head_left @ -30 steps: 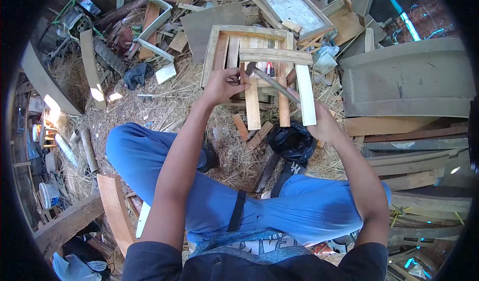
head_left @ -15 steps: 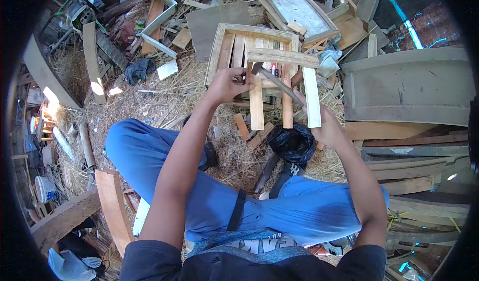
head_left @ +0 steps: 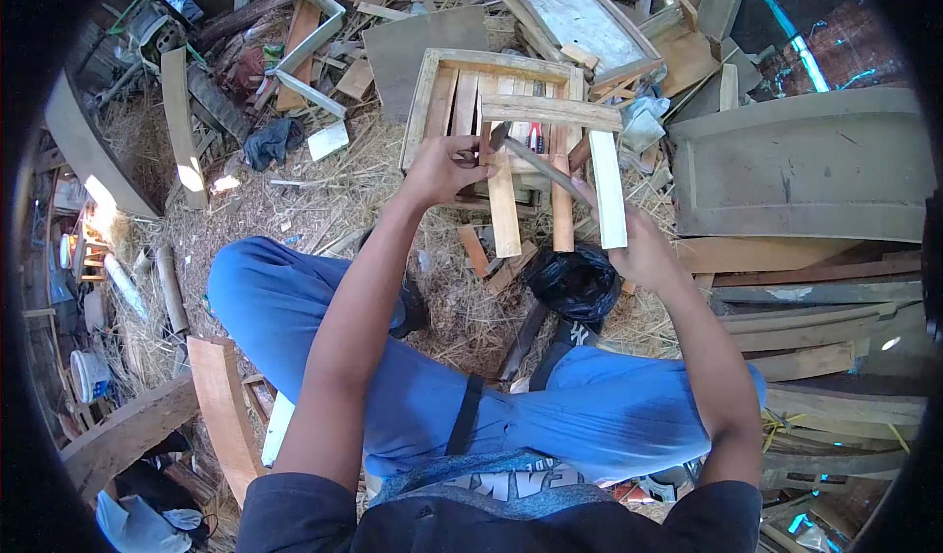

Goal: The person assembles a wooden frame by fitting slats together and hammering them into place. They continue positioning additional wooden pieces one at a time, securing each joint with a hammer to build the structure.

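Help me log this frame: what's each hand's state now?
Left hand: fingers bent at a wooden slat, grip unclear.
Right hand: closed, holding the hammer.

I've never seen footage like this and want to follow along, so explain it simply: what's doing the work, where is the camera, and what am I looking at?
There is no machine here: a seated person works with bare hands. This view comes from a camera worn on their head, looking forward and down.

The left hand grips a wooden piece, made of a crossbar with slats reaching towards the person. The right hand holds a hammer by its handle, its head close to the left fingers.

Just beyond is a slatted wooden crate, with a red tool showing between the slats. A black plastic bag sits nearer, on straw-strewn ground.
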Demonstrator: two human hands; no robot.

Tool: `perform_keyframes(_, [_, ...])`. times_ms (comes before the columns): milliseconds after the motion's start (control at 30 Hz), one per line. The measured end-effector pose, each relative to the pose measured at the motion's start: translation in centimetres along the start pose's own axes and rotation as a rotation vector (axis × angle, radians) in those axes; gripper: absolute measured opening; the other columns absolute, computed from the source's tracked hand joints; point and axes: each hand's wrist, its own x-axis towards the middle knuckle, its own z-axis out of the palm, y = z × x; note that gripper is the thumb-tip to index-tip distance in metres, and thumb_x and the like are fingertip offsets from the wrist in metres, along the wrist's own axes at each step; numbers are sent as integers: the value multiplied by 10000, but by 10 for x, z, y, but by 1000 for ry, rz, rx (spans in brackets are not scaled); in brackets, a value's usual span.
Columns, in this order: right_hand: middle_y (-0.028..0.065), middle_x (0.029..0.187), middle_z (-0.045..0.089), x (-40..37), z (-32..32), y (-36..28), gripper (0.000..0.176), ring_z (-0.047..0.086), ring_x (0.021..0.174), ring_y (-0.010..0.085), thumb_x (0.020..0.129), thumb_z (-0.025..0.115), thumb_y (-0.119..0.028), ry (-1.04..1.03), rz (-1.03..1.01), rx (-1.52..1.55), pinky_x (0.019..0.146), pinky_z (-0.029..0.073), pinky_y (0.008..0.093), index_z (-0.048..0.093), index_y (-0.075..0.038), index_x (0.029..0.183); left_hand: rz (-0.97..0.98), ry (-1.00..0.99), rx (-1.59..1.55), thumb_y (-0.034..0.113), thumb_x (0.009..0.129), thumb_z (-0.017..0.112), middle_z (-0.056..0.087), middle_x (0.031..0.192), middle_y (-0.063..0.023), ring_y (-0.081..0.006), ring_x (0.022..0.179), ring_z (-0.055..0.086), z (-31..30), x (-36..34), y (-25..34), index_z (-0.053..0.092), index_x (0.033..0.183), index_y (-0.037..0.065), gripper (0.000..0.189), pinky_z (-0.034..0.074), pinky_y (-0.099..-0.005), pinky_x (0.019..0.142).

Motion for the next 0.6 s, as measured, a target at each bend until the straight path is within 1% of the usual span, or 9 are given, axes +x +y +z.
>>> perform_keyframes(67, [243, 1203, 647, 0, 0, -1, 856, 658, 984, 467, 784, 550, 69, 33, -24, 25, 864, 563, 515, 448, -320, 1539, -18, 1, 2, 142, 835, 843, 773, 944, -47, -98, 879, 683, -1, -1, 0, 780, 1061, 29, 260, 565, -308, 824])
perform_keyframes(133, [233, 1186, 656, 0, -4, -9, 863, 662, 964, 466, 786, 563, 61, 12, -24, -90, 852, 565, 513, 448, -351, 1536, -10, -24, 110, 142, 839, 841, 771, 942, -45, -96, 898, 686, -3, 0, 1, 776, 1074, 27, 270, 565, -307, 831])
perform_keyframes(267, [227, 1192, 655, -1, -5, -7, 864, 667, 948, 463, 791, 562, 62, -47, 49, -131, 844, 568, 513, 439, -348, 1541, 46, -7, -30, 152, 831, 847, 768, 922, -49, -94, 872, 677, 3, 4, -11, 777, 1052, 22, 266, 563, -315, 809])
perform_keyframes(333, [228, 1208, 649, 1, 2, -2, 868, 670, 947, 460, 794, 552, 67, 98, -87, 8, 837, 570, 509, 433, -350, 1545, 46, 12, -37, 142, 827, 850, 766, 929, -50, -97, 872, 674, 3, 3, -11, 771, 1050, 9, 272, 564, -313, 808])
perform_keyframes(367, [228, 1208, 649, 0, 1, -2, 868, 670, 947, 460, 794, 552, 67, 96, -88, 9, 837, 570, 509, 433, -350, 1545, 44, 14, -37, 142, 827, 850, 766, 929, -50, -97, 872, 674, 3, 2, -11, 771, 1050, 9, 272, 564, -313, 808])
perform_keyframes(433, [234, 1213, 643, 0, -5, -9, 881, 666, 940, 465, 791, 538, 76, -16, -5, -112, 834, 572, 508, 422, -352, 1552, 28, -2, 91, 137, 826, 851, 764, 925, -51, -98, 865, 669, -2, 0, 0, 768, 1044, 1, 270, 564, -312, 804])
perform_keyframes(533, [240, 1214, 643, -1, -5, -9, 887, 665, 942, 466, 790, 528, 80, -23, 9, -81, 832, 575, 509, 416, -354, 1555, -25, -15, 83, 146, 822, 855, 765, 923, -56, -98, 858, 667, -5, -3, 15, 769, 1036, 4, 271, 562, -313, 803])
perform_keyframes(567, [240, 1214, 643, -1, -2, -7, 887, 665, 942, 466, 790, 528, 80, -25, 10, -81, 832, 575, 509, 416, -354, 1555, -26, -15, 82, 146, 822, 855, 765, 923, -56, -98, 858, 667, -2, -1, 7, 769, 1036, 4, 271, 562, -313, 803])
perform_keyframes(600, [239, 1211, 644, 0, 2, -3, 889, 664, 942, 466, 789, 527, 80, 47, -59, -45, 830, 575, 511, 414, -356, 1556, 14, 9, 14, 148, 821, 854, 765, 913, -59, -98, 851, 666, 1, 1, 1, 772, 1031, 7, 266, 561, -315, 799])
